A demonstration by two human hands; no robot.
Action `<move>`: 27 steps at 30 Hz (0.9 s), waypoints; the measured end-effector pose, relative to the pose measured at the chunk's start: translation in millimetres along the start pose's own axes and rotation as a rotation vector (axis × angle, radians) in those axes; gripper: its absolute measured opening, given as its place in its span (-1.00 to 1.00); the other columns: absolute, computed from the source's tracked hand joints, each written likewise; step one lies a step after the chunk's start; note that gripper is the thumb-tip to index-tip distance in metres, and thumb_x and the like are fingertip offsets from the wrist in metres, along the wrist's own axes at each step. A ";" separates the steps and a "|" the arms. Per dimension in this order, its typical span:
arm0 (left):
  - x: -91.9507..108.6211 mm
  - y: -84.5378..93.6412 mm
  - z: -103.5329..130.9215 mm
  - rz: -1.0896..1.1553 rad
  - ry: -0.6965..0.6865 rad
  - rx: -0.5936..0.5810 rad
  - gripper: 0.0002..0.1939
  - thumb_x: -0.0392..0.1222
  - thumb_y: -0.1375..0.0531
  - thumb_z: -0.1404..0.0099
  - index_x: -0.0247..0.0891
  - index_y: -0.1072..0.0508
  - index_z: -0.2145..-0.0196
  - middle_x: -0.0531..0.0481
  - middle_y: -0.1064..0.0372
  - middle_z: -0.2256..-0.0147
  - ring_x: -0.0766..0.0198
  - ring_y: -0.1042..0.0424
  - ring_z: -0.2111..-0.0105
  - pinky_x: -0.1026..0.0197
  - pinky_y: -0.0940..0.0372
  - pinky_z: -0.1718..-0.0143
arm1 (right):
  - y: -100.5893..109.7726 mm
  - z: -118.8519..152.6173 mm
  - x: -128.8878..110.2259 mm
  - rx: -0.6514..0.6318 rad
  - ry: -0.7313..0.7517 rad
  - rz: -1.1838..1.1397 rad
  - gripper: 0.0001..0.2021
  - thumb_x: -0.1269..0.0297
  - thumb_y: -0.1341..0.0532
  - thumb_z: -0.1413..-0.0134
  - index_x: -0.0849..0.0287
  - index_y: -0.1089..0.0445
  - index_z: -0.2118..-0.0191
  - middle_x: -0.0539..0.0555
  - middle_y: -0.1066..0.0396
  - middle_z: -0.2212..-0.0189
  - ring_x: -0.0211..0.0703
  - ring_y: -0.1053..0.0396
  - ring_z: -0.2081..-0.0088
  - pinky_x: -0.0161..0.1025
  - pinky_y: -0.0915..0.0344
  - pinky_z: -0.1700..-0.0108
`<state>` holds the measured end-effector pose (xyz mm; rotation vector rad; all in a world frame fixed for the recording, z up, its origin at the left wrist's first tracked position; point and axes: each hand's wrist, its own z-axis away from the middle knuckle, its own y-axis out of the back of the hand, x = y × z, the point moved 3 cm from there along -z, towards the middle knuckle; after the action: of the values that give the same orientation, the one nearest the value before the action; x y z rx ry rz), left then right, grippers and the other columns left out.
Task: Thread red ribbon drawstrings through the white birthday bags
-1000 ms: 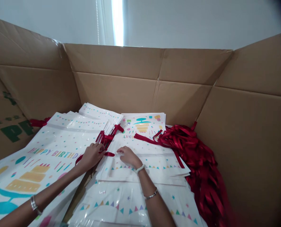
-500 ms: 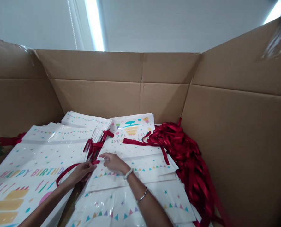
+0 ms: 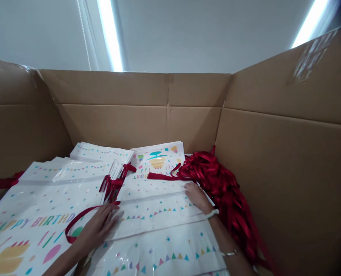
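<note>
My left hand (image 3: 101, 223) lies with outstretched fingers on the near left edge of a stack of white printed bags (image 3: 159, 239). A loop of red ribbon (image 3: 72, 226) curves out beside it, its tip showing just above the fingers; I cannot tell whether the palm presses on it. My right hand (image 3: 197, 195) rests, fingers spread, on the right edge of the same stack. Past that edge is a heap of red ribbon handles (image 3: 213, 172). On the left lies another stack of white bags (image 3: 55, 191) lettered in birthday colours.
A large cardboard box (image 3: 110, 119) surrounds everything, its walls rising at the back and both sides. More red ribbon (image 3: 113, 188) bunches between the two stacks. Another red ribbon (image 3: 4, 182) sticks out at the far left.
My right hand has moved right, from beside the left hand to the stack's right edge. My left hand has gone from pinching the ribbon to lying flatter. The view has shifted slightly.
</note>
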<state>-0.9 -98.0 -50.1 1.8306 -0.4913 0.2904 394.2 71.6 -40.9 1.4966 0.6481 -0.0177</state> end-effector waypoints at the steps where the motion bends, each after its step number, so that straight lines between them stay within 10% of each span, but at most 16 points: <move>1: 3.9 -3.3 2.9 -0.057 -0.095 -0.008 -0.52 0.17 -0.08 -0.40 -0.09 -0.45 -0.13 -0.11 -0.37 -0.17 0.00 -0.39 -0.13 0.05 -0.35 -0.11 | 6.5 7.7 19.2 0.031 -0.063 0.033 -0.67 0.43 -0.04 -0.26 0.29 -0.47 -0.02 0.26 -0.42 -0.08 0.03 -0.31 -0.15 -0.15 -0.14 -0.19; 8: 21.4 -15.1 23.6 -0.213 -0.353 -0.133 -0.26 0.17 -0.22 -0.32 0.12 -0.10 -0.38 -0.04 -0.09 -0.34 -0.04 -0.26 -0.25 0.01 -0.29 -0.19 | 17.0 63.2 43.5 0.038 -0.004 0.004 -0.55 0.34 0.02 -0.27 0.15 -0.43 -0.16 0.17 -0.34 -0.21 0.00 -0.21 -0.28 0.04 0.04 -0.33; 17: 29.0 18.6 44.3 -0.289 -0.515 -0.052 -0.60 -0.09 -0.12 -0.45 0.14 -0.41 -0.20 0.15 -0.41 -0.14 0.21 -0.51 -0.03 0.30 -0.45 0.01 | 19.0 126.9 12.4 -0.085 0.016 -0.058 -0.53 0.07 -0.11 -0.26 0.00 -0.40 -0.23 0.09 -0.31 -0.24 0.09 -0.14 -0.32 0.21 0.25 -0.41; 27: 34.3 10.8 42.0 -0.339 -0.654 0.042 -0.60 -0.07 -0.17 -0.43 -0.10 -0.40 -0.19 -0.02 -0.50 -0.05 0.22 -0.53 0.02 0.29 -0.40 -0.03 | 8.7 137.1 18.3 -0.081 0.047 -0.019 -0.50 0.01 -0.18 -0.24 -0.04 -0.37 -0.25 0.09 -0.23 -0.29 0.10 -0.15 -0.32 0.24 0.24 -0.42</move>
<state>22.3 -147.0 -39.0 1.9939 -0.6053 -0.5506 465.9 -46.8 -48.7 1.4166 0.6931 0.0286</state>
